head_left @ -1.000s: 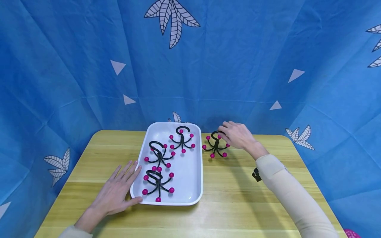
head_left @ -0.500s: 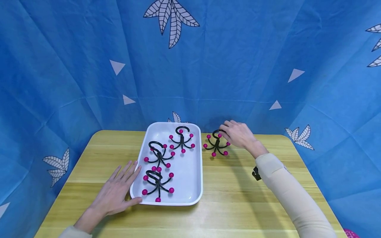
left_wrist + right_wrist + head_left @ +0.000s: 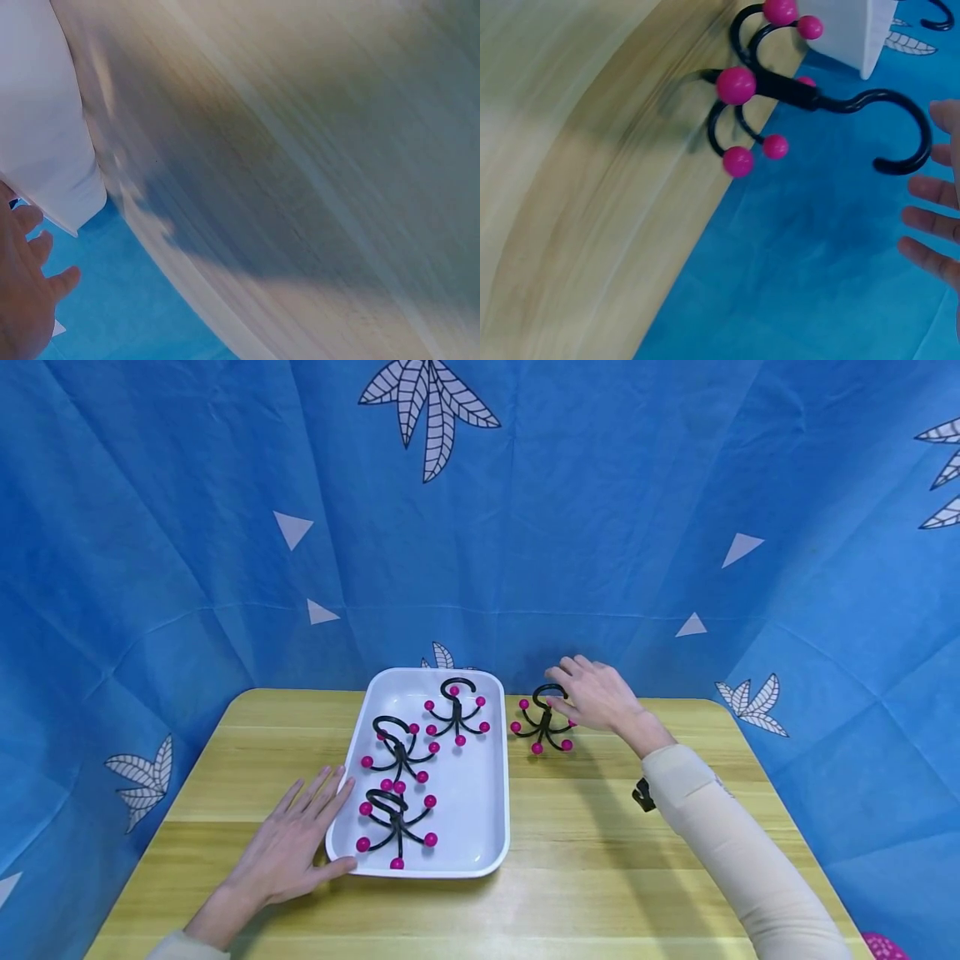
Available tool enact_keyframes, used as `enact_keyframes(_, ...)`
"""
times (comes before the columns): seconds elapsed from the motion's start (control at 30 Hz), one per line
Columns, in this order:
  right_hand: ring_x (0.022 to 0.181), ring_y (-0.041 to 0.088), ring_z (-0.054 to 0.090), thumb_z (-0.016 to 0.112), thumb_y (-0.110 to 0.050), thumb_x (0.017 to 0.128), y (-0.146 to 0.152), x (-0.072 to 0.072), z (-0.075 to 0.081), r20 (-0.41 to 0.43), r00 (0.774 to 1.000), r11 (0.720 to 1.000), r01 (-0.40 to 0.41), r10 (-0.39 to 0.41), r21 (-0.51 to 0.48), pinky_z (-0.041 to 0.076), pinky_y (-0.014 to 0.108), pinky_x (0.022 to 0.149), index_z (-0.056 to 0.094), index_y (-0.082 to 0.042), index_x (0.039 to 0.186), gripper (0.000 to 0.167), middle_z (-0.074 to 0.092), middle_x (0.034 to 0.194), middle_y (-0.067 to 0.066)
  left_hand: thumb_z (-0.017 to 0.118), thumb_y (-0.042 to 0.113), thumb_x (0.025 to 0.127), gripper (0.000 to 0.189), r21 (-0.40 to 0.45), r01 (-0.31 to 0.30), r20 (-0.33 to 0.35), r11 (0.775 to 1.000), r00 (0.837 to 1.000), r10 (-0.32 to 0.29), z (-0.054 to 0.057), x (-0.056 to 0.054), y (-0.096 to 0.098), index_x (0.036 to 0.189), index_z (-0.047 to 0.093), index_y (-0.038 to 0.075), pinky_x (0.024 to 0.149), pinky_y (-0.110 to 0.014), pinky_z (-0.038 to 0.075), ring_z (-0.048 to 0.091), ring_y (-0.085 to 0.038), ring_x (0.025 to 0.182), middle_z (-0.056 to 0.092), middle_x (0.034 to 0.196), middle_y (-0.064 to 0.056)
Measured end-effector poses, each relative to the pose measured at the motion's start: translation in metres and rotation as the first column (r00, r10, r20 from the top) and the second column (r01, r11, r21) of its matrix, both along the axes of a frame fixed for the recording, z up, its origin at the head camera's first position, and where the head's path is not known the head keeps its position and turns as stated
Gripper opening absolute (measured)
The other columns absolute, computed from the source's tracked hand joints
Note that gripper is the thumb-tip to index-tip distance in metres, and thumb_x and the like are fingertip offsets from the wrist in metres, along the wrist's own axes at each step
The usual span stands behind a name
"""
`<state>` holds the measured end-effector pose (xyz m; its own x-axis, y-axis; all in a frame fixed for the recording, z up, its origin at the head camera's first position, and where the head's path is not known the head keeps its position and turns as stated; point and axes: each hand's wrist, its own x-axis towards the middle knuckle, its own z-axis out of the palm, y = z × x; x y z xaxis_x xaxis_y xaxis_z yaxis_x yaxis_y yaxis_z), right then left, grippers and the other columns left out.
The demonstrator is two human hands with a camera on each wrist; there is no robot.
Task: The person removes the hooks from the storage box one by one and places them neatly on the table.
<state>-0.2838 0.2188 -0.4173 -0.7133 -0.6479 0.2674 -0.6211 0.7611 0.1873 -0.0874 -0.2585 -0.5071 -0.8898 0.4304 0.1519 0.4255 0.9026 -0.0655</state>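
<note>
My right hand [image 3: 592, 693] is beside the curved top of a black claw-shaped hook hanger [image 3: 544, 727] with pink ball tips, which stands upright near the table's back edge. In the right wrist view, the fingers of that hand [image 3: 937, 225] are extended, with the thumb right by the curved top of the hanger [image 3: 787, 88]. My left hand [image 3: 288, 843] lies spread against the left side of a white tray [image 3: 472, 827]. Three matching hangers stand inside: one at the back [image 3: 457, 714], one in the middle [image 3: 400, 756] and one in front [image 3: 397, 822].
The wooden table [image 3: 585, 877] has a blue patterned cloth [image 3: 585, 510] hanging behind it and at both sides. A dark clip-like piece [image 3: 643, 795] shows at the right sleeve. Something pink [image 3: 883, 947] is at the lower right corner.
The right fingers were closed at the top of the hanger and have now loosened and spread apart from it. The hanger shifted only slightly. My left hand and the tray have stayed put.
</note>
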Motion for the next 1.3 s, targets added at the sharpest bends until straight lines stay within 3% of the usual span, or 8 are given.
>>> enact_keyframes(0.2, 0.106, 0.03, 0.067, 0.063, -0.052, 0.102, -0.015, 0.003, 0.01, 0.036, 0.999, 1.0, 0.015, -0.015, -0.002, 0.063, 0.042, 0.084, 0.066, -0.011, 0.138, 0.055, 0.071, 0.122, 0.011, 0.059, 0.082, 0.085, 0.109, 0.003, -0.006, 0.01, 1.0, 1.0, 0.006, 0.001, -0.002, 0.001, 0.164, 0.036, 0.011, 0.13, -0.058, 0.031, 0.035, -0.038, 0.159, 0.035, 0.172, -0.015)
enact_keyframes(0.4, 0.107, 0.03, 0.068, 0.062, -0.055, 0.101, -0.034, 0.002, 0.013, 0.024, 1.0, 0.999, -0.006, 0.007, -0.032, 0.062, 0.043, 0.089, 0.066, -0.012, 0.138, 0.057, 0.072, 0.123, 0.011, 0.06, 0.082, 0.084, 0.11, 0.009, 0.004, -0.011, 1.0, 1.0, -0.004, 0.001, -0.004, 0.0, 0.164, 0.038, 0.01, 0.127, -0.06, 0.035, 0.037, -0.038, 0.158, 0.038, 0.171, -0.016)
enact_keyframes(0.8, 0.115, 0.031, 0.067, 0.057, -0.061, 0.102, -0.077, -0.003, 0.007, 0.027, 0.999, 0.998, -0.025, 0.027, -0.054, 0.06, 0.044, 0.097, 0.062, -0.013, 0.144, 0.064, 0.071, 0.128, 0.01, 0.059, 0.083, 0.085, 0.109, -0.009, -0.004, 0.03, 1.0, 1.0, 0.004, 0.002, -0.004, 0.001, 0.163, 0.038, 0.01, 0.13, -0.06, 0.031, 0.034, -0.039, 0.16, 0.035, 0.172, -0.017)
enact_keyframes(1.03, 0.112, 0.028, 0.068, 0.051, -0.062, 0.104, -0.097, -0.009, -0.002, 0.004, 0.999, 0.998, -0.046, 0.046, -0.034, 0.06, 0.042, 0.094, 0.064, -0.014, 0.143, 0.064, 0.072, 0.127, 0.008, 0.057, 0.084, 0.085, 0.11, -0.012, -0.005, 0.04, 1.0, 0.999, 0.006, 0.0, -0.002, 0.001, 0.164, 0.036, 0.011, 0.13, -0.06, 0.03, 0.033, -0.039, 0.16, 0.034, 0.173, -0.016)
enact_keyframes(1.3, 0.123, 0.029, 0.068, 0.048, -0.063, 0.105, -0.117, -0.017, -0.007, 0.035, 0.999, 0.999, -0.029, 0.029, -0.023, 0.058, 0.046, 0.108, 0.063, -0.014, 0.144, 0.064, 0.071, 0.135, 0.009, 0.057, 0.084, 0.085, 0.111, -0.013, -0.008, 0.033, 1.0, 0.999, 0.008, 0.002, 0.0, 0.002, 0.164, 0.036, 0.011, 0.13, -0.059, 0.03, 0.034, -0.038, 0.159, 0.035, 0.172, -0.016)
